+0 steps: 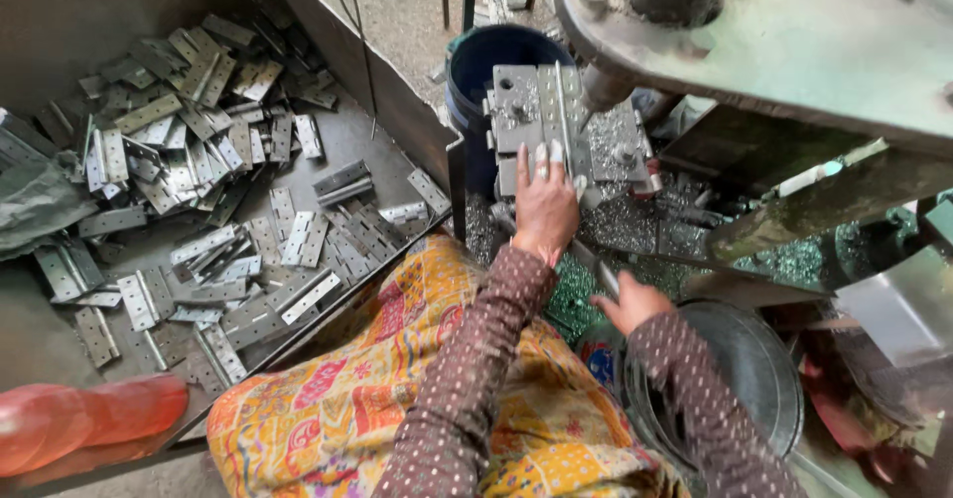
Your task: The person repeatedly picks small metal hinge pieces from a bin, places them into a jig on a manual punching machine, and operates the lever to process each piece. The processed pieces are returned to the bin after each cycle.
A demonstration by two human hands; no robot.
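Left hand presses a hinge plate flat on the press bed.
Right hand grasps a lever; hinges fill the tray, a blue bucket behind its far corner.

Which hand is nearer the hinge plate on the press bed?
Left. The left hand presses its fingers on the hinge plate; the right hand sits lower, apart from it, beside the metal pan.
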